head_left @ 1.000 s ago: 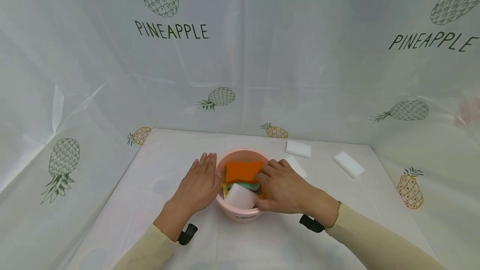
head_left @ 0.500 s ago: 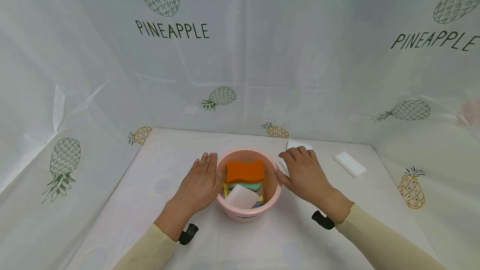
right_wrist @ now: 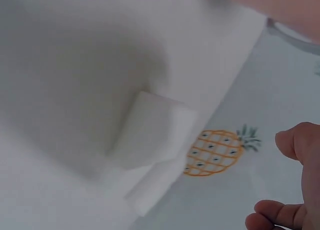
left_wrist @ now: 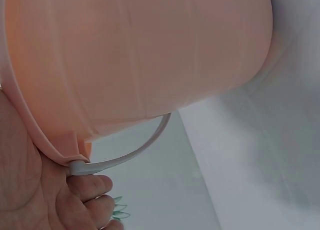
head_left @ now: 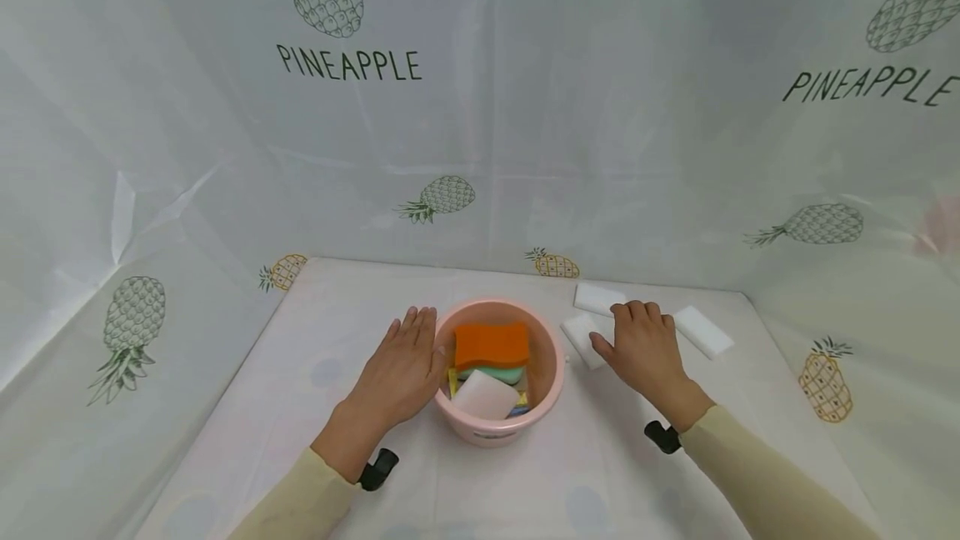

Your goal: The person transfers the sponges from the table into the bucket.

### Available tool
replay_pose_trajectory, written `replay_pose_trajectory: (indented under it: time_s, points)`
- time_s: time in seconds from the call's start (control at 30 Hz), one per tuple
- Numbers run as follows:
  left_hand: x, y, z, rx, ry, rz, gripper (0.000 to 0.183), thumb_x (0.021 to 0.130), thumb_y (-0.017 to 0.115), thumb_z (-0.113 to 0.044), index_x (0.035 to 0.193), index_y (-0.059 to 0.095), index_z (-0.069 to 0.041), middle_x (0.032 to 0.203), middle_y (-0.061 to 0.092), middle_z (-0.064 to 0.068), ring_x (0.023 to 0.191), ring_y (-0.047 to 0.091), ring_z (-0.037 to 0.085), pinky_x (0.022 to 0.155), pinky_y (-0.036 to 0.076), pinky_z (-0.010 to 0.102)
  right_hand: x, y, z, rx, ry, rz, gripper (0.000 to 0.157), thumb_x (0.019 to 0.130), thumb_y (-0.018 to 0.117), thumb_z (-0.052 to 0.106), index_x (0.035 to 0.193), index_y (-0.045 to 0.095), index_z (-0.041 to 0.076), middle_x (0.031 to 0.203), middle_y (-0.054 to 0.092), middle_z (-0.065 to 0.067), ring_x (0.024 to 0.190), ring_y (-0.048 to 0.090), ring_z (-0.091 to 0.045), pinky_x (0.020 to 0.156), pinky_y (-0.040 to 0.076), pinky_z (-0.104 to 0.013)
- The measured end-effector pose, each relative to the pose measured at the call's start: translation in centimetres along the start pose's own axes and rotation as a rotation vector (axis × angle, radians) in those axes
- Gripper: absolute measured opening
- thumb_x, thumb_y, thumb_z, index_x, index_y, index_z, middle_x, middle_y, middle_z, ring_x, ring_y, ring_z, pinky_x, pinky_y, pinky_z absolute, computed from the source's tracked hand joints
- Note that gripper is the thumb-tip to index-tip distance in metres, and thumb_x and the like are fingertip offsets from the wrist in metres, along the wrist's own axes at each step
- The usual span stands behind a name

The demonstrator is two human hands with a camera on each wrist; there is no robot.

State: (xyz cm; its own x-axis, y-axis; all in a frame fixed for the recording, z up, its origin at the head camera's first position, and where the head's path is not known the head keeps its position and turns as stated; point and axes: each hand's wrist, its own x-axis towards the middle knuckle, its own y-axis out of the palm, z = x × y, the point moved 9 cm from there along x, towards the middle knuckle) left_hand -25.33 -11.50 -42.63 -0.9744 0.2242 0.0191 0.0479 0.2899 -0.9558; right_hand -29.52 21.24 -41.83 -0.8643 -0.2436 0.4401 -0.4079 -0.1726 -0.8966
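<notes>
right hand (head_left: 645, 344) out of pink bucket (head_left: 551, 390), now beside white sponge (head_left: 583, 338)

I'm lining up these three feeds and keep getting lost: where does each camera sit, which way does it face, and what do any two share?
Head: worn on the head, looking forward and down at the pink bucket, both hands and cream sleeves.
Left wrist: beside the left hand, facing the bucket's outer wall and handle; palm and fingers show.
Right wrist: by the right hand, facing two white sponge blocks; fingertips show.
Shared: head and left wrist both show the bucket.
</notes>
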Motion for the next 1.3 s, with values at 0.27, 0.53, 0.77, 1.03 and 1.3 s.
replay_pose_trajectory:
  time_s: [0.27,0.53,0.77,1.03,1.3]
  points:
    - [0.0,0.0,0.0,0.001,0.000,0.000,0.071,0.113,0.036,-0.043,0.167,0.021,0.001,0.173,0.027,0.017,0.163,0.019,0.035,0.133,0.013,0.052,-1.2,3.8,-1.8,-0.060,0.053,0.111,0.058,0.087,0.083,0.046,0.101,0.062,-0.007,0.097,0.064,-0.023,0.094,0.058,-0.043,0.073,0.048,-0.056]
    - [0.0,0.0,-0.1,0.004,-0.005,0.003,0.071,0.113,0.038,-0.043,0.167,0.022,0.000,0.174,0.027,0.016,0.163,0.019,0.034,0.133,0.013,0.052,-1.8,6.5,-2.1,-0.071,0.071,0.179,0.061,0.088,0.080,0.051,0.099,0.061,-0.005,0.096,0.062,-0.021,0.092,0.055,-0.039,0.074,0.046,-0.052]
    - [0.0,-0.1,-0.1,0.003,-0.003,-0.007,0.071,0.113,0.038,-0.043,0.167,0.023,0.000,0.173,0.028,0.016,0.163,0.020,0.035,0.132,0.014,0.052,-2.0,7.8,-2.4,-0.086,0.085,0.206,0.062,0.088,0.079,0.053,0.095,0.059,-0.005,0.090,0.058,-0.019,0.090,0.053,-0.038,0.074,0.045,-0.053]
    - [-0.1,-0.5,-0.3,0.013,0.027,-0.032,0.069,0.113,0.036,-0.041,0.164,0.027,0.004,0.171,0.032,0.020,0.162,0.024,0.037,0.132,0.017,0.055,-2.1,8.8,-2.8,-0.088,0.111,0.235,0.062,0.089,0.078,0.053,0.092,0.059,-0.006,0.087,0.056,-0.018,0.088,0.053,-0.038,0.074,0.044,-0.053]
    - [-0.1,-0.7,-0.3,0.024,0.031,-0.032,0.069,0.113,0.035,-0.042,0.164,0.028,0.004,0.170,0.032,0.020,0.162,0.024,0.037,0.132,0.017,0.055,-2.1,9.6,-3.3,-0.033,0.196,0.318,0.066,0.090,0.075,0.055,0.094,0.058,-0.009,0.086,0.056,-0.020,0.088,0.054,-0.039,0.075,0.044,-0.054]
